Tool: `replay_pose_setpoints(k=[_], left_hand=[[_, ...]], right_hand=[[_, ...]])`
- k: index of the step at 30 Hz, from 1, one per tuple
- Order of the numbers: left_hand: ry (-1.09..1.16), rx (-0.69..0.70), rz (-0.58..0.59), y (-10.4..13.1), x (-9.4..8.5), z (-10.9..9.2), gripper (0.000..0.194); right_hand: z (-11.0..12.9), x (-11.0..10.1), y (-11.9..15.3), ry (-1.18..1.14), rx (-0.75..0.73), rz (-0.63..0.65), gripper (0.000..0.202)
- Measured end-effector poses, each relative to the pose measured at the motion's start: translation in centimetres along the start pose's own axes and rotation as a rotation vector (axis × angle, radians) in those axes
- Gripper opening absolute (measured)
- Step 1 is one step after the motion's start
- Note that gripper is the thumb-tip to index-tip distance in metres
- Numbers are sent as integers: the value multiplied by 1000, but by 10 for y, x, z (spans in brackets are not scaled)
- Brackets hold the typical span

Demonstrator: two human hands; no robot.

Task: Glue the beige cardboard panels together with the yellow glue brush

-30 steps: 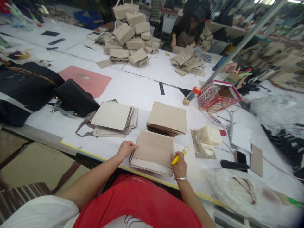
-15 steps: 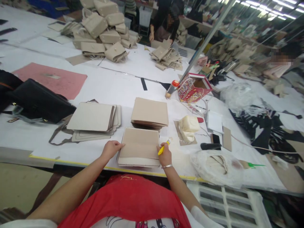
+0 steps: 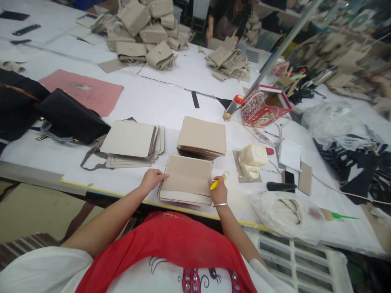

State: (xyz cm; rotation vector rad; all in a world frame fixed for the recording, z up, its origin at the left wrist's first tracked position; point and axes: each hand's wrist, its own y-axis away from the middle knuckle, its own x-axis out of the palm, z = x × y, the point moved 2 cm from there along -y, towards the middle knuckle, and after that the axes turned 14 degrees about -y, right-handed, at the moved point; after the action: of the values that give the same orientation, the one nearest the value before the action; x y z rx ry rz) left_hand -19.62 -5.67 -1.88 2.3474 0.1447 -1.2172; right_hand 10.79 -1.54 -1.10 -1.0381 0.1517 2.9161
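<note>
A flat beige panel lies on a low stack of pale, round-cornered panels at the table's front edge. My left hand is closed in a pinch on the beige panel's left edge. My right hand is wrapped round a yellow-handled brush, its bristles pointing up and away, while its fingertips touch the panel's right edge. Just behind stands a thick stack of beige sheets. To the left is another pile of pale panels with a dark strap beneath.
On the right are a cream-coloured container, a black-handled tool and a plastic bag. A red patterned box and a clear jar stand behind. Black bags lie left. A co-worker is across the table.
The camera view has shifted, so the table's things appear farther right and a little higher. Both hands keep their hold at the panel's edges, with the brush still in my right hand.
</note>
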Motion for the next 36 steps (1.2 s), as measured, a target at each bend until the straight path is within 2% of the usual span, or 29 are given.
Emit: replay_pose_setpoints(k=[8,22,27,32,36], left_hand=[[3,7,-34,-2,-2,0,33],[-40,1,-12,0,-6,-2,32],[-152,50,-12,1,-11,-8,31],[-328,73,17,1,-16,-16,31],[-534,128,10,4,-24,-26,31]], right_hand=[[2,2,-1,34,15,-28,29],[3,4,-1,87,13,-19,29],[9,2,-2,161,11,14,29],[23,-1,-4,382,-3,91,30],[36,-17,-10,545,-16,103,39]])
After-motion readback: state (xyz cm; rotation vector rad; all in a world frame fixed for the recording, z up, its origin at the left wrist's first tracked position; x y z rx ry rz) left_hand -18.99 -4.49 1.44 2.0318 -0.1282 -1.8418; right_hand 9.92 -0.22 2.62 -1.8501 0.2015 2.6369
